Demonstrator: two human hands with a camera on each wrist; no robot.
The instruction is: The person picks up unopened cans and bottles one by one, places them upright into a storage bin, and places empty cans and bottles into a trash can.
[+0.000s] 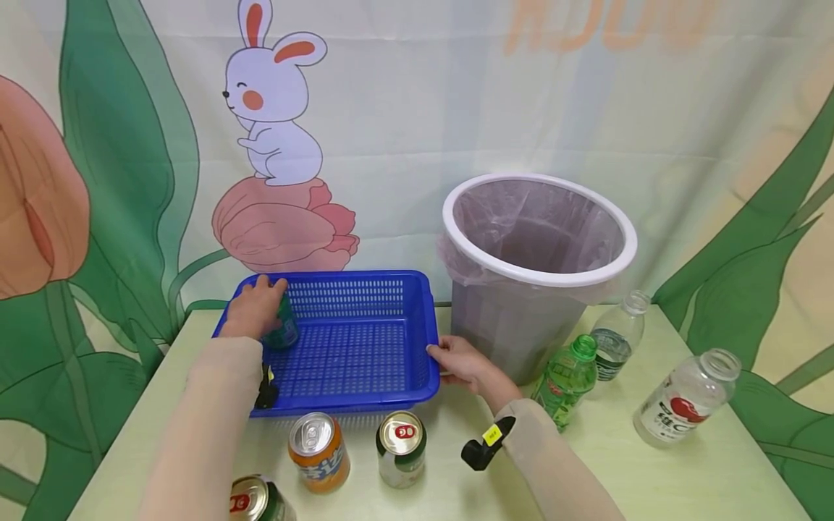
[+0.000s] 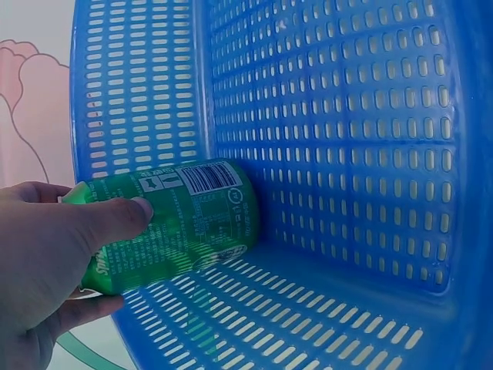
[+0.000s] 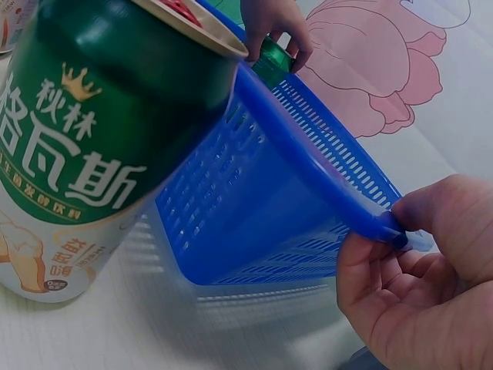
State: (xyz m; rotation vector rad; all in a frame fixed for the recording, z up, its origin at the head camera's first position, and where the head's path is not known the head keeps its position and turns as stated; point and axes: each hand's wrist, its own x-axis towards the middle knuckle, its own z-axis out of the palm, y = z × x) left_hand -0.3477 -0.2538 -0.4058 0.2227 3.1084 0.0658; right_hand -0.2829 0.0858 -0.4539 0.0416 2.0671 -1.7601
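My left hand [image 1: 255, 307] grips a green soda can [image 2: 181, 220] near its top, thumb along one side. The can stands in the back left corner of a blue plastic basket [image 1: 345, 401], its base against the basket floor in the left wrist view. At the basket's right side my right hand [image 3: 424, 277] pinches the rim between thumb and curled fingers. A green and white can [image 3: 100, 139] looms close in the right wrist view; in the head view that can [image 1: 400, 449] stands in front of the basket.
An orange can [image 1: 319, 456] and another can [image 1: 257, 499] stand at the front. Right of the basket is a lined grey bin [image 1: 508, 318]. Beyond it are a green bottle [image 1: 567, 380], a clear bottle [image 1: 619, 336] and a clear jar-like bottle [image 1: 684, 398]. A printed cloth hangs behind.
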